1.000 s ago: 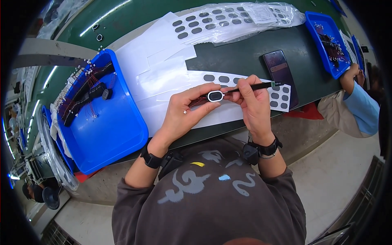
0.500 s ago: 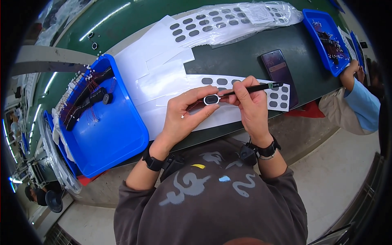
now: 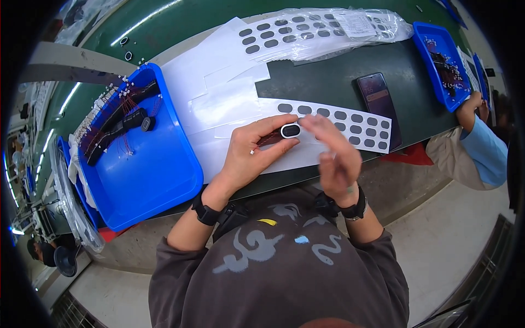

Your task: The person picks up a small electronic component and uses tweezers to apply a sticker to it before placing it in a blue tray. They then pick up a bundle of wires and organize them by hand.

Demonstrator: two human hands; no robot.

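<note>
My left hand is closed, pinching a small oval speaker with a black face and a pale rim between thumb and forefinger. Thin dark red wires run back from it into the palm, and a white connector pokes out below. Just right of the speaker, my right hand is smeared by motion, its forefinger reaching close to the speaker's edge. A small greenish bit shows at its palm; whether the tweezers are still in that hand is hidden by the blur. Beneath both hands lies a white sheet of dark oval stickers.
At left a blue tray holds wired speakers. A phone lies right of the sticker sheet. Bagged sticker sheets lie at the back. Another blue tray is at far right, beside another person's hand.
My right hand has swung its fingers up towards the speaker, and the tweezers seen in it before no longer show clearly. My left hand keeps its hold on the speaker.
</note>
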